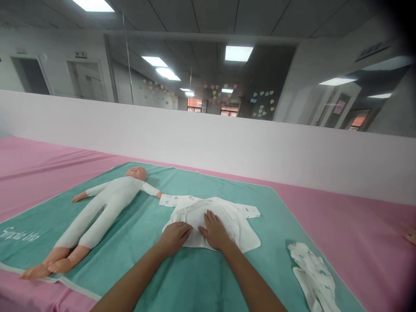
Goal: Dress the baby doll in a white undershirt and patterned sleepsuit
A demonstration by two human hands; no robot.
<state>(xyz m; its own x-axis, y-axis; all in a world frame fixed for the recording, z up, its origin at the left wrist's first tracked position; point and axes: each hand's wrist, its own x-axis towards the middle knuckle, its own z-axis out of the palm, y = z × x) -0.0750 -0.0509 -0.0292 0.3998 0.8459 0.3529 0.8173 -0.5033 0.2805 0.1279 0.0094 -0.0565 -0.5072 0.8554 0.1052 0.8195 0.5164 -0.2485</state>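
A white baby shirt (250, 238) with a small green and blue print on its sleeves lies spread out on the green towel, its body turned up to show a plain white side. On its lower left part rests my left hand (175, 237), fingers together and laid on the cloth. My right hand (216, 229) lies flat on the middle of the shirt, fingers stretched away from me. Neither hand visibly grips the fabric. To the left a baby doll (113, 197) in a white bodysuit lies on its back, one hand touching the shirt's left sleeve.
Folded printed baby clothing (313, 275) lies at the right of the green towel (149, 281). A pink cover (364, 225) shows around the towel. Behind stands a low white wall (208, 141) with a mirror (201, 73) above. Part of another person's hand (411, 237) shows at the right edge.
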